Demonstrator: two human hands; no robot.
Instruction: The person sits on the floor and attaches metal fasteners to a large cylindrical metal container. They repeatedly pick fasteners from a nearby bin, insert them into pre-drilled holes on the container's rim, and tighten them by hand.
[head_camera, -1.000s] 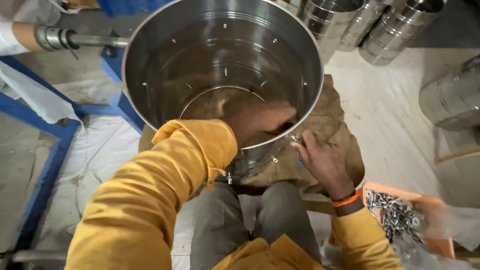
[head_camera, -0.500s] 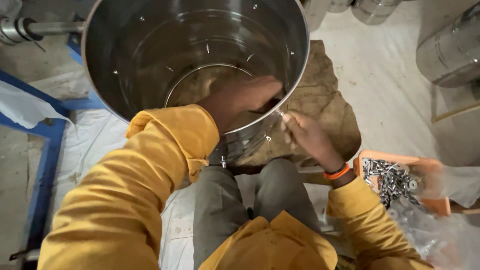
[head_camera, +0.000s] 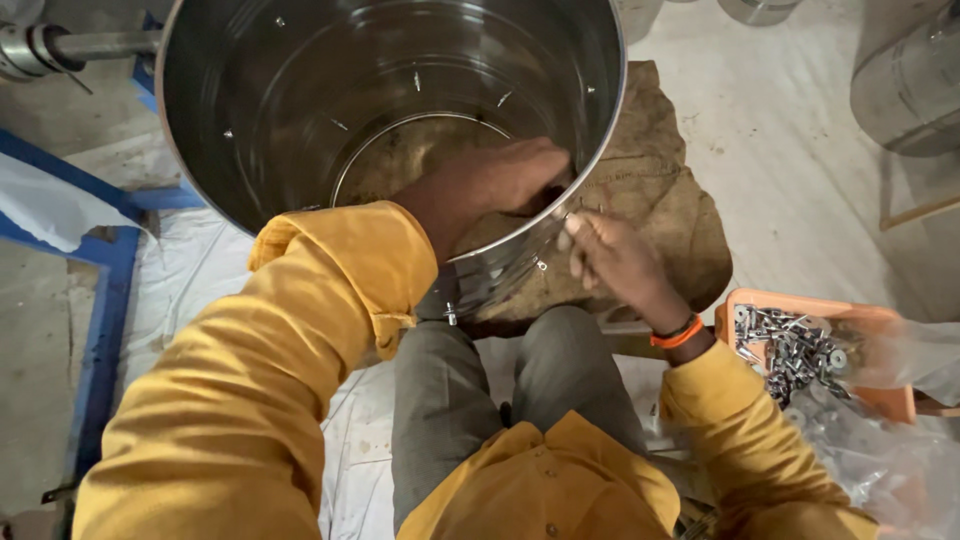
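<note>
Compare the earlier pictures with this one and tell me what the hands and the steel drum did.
The left hand stayed inside the steel drum, pressed to its near wall. The right hand rose a little along the outside wall, fingertips now just under the rim opposite the left hand. The view shifted, so the drum fills more of the picture. Nothing visibly let go. The orange tray of small metal fasteners and the sacking stayed put.

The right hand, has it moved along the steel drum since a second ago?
No: the right hand stays outside the steel drum wall, opposite the left hand.
</note>
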